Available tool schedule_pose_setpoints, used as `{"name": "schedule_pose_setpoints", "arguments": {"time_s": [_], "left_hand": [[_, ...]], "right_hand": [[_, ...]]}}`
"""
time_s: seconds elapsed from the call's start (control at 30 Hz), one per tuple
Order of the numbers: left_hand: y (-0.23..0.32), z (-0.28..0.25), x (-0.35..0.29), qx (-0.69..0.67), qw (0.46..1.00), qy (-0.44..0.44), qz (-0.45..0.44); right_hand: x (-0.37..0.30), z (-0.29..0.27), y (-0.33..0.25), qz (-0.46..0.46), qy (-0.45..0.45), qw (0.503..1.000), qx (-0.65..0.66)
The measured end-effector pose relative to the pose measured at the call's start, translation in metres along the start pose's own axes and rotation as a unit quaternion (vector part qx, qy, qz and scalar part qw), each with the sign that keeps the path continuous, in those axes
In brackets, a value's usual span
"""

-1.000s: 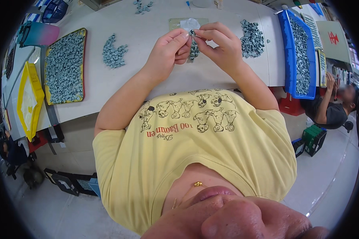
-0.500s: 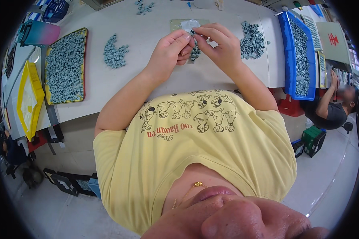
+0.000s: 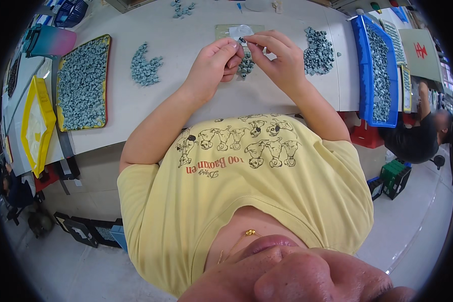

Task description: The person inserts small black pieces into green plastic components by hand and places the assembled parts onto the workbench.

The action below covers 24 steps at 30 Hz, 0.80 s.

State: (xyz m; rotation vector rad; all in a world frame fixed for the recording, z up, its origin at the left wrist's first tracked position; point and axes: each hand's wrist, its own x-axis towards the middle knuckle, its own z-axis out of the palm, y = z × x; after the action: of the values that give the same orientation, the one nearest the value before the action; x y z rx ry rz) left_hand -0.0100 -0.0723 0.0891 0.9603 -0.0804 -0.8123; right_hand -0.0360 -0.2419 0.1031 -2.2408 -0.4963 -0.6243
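Note:
Above the middle of the white table, my two hands meet at their fingertips. My right hand (image 3: pixel 274 50) pinches a small dark blue-grey piece (image 3: pixel 242 40) between thumb and index finger. Close against it, my left hand (image 3: pixel 217 63) is closed, fingers curled and thumb pressed to the index finger; what it holds, if anything, is hidden. Below the fingertips lies a small heap of similar pieces (image 3: pixel 245 66), partly covered by my hands. Just beyond is a flat greenish pad (image 3: pixel 224 31) with a whitish round item (image 3: pixel 242 31) on it.
Loose blue-grey pieces form a left pile (image 3: pixel 145 66) and a right pile (image 3: pixel 318 53). A yellow-edged tray (image 3: pixel 107 75) full of them stands left, near a yellow frame (image 3: pixel 49 118). At right are a blue bin (image 3: pixel 366 85) of pieces and a seated person (image 3: pixel 412 138).
My right fingertips have shifted slightly, and the dark piece shows more plainly between my hands. The person at right has lowered and moved their arm.

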Motion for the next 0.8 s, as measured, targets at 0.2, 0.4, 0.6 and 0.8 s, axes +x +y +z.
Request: {"name": "schedule_pose_setpoints", "arguments": {"time_s": [0.2, 0.4, 0.6, 0.8], "left_hand": [[0.0009, 0.0026, 0.0003, 0.007, 1.000, 0.023, 0.005], [0.0023, 0.0040, -0.0019, 0.017, 1.000, 0.019, 0.005], [0.0035, 0.0018, -0.0032, 0.015, 1.000, 0.015, 0.000], [0.0039, 0.0015, -0.0038, 0.017, 1.000, 0.016, 0.001]], "right_hand": [[-0.0003, -0.0013, 0.0010, 0.005, -0.004, 1.000, -0.002], [-0.0016, -0.0004, 0.0025, 0.013, -0.007, 1.000, -0.002], [-0.0016, 0.0015, 0.0007, 0.020, -0.008, 1.000, -0.007], [-0.0017, 0.0017, -0.0001, 0.022, -0.009, 1.000, -0.007]]}}
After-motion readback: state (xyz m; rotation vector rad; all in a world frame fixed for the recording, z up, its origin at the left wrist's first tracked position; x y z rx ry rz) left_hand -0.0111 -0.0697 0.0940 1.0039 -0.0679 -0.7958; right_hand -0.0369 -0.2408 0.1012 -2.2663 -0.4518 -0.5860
